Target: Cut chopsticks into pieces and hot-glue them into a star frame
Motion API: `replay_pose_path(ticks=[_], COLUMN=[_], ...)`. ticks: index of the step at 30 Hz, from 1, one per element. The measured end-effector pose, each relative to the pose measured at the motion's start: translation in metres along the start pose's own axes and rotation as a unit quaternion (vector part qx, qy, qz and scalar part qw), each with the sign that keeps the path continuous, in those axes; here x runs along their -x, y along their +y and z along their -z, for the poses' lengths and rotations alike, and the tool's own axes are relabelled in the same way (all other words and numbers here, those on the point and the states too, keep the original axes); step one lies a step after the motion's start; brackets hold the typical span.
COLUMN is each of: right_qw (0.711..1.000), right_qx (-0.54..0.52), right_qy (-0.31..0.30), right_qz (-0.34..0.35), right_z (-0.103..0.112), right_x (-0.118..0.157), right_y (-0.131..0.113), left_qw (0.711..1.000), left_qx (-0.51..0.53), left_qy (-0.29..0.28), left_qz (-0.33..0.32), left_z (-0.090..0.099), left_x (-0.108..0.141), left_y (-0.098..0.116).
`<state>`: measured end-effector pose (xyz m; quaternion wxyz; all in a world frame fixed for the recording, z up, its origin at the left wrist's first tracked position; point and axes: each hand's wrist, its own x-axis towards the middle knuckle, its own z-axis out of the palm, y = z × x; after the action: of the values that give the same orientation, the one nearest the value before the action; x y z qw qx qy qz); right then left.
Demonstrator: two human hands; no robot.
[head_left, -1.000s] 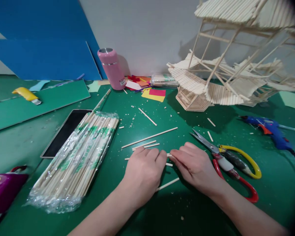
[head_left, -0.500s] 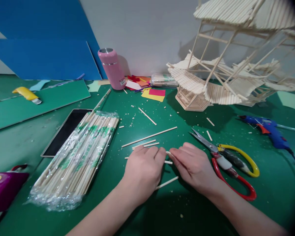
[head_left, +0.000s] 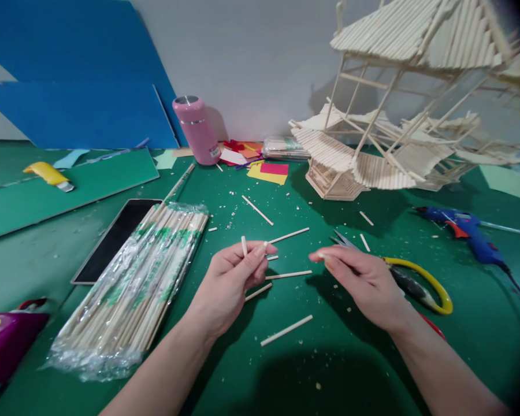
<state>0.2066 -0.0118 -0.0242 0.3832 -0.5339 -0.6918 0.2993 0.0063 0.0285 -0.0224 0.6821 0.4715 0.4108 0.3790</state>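
Observation:
My left hand (head_left: 231,283) is closed in a pinch on a short wooden stick (head_left: 244,245), whose end pokes up between the fingers. A pale tip also shows at the thumb and forefinger; I cannot tell whether it is the same piece. To the right, apart from it, my right hand (head_left: 359,277) has thumb and forefinger pressed together, with a tiny pale bit at the tips too small to name. Cut sticks lie around the hands, one in front (head_left: 286,330) and one beside my left fingers (head_left: 288,275). The scissors (head_left: 420,289) are partly hidden beneath my right hand.
A plastic-wrapped chopstick bundle (head_left: 134,289) overlaps a dark tablet-like slab (head_left: 112,242) at left. A stick-built pavilion model (head_left: 372,133) stands at back right, a blue glue gun (head_left: 468,228) near it. Behind are a pink flask (head_left: 197,133) and coloured paper (head_left: 266,171); a yellow cutter (head_left: 47,175) lies left.
My hands, close together before at a small stick, have moved apart. The left has turned and lifted with the stick end upright; the right has shifted right, over the scissors.

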Motion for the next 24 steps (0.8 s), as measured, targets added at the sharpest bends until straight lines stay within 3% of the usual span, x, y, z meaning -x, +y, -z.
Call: replay_pose_path(ticks=[3, 6, 12, 15, 18, 21, 24], right_qw=[0.986, 0.957, 0.928, 0.959, 0.998, 0.994, 0.990], right_qx=[0.167, 0.285, 0.360, 0.250, 0.033, -0.099, -0.134], right_qy=[0.028, 0.039, 0.077, 0.125, 0.059, -0.012, -0.003], right_qz=[0.004, 0.034, 0.050, 0.044, -0.001, -0.034, -0.040], right_z=[-0.006, -0.011, -0.012, -0.014, -0.021, -0.031, -0.036], right_x=[-0.007, -0.012, -0.015, -0.014, -0.010, -0.006, -0.005], right_y=[0.011, 0.021, 0.027, 0.015, 0.001, -0.007, -0.008], left_qw=[0.988, 0.975, 0.968, 0.968, 0.964, 0.959, 0.959], left_qx=[0.132, 0.186, 0.203, 0.194, 0.183, 0.171, 0.154], left_qy=[-0.030, -0.043, -0.061, -0.077, -0.111, -0.146, -0.154], left_qz=[0.079, 0.111, 0.131, 0.141, 0.161, 0.176, 0.180], left_z=[0.000, -0.002, -0.004, -0.006, -0.011, -0.016, -0.019], left_x=[-0.003, -0.004, -0.003, -0.002, 0.000, 0.003, 0.006], left_y=[-0.001, -0.002, -0.004, -0.006, -0.009, -0.010, -0.008])
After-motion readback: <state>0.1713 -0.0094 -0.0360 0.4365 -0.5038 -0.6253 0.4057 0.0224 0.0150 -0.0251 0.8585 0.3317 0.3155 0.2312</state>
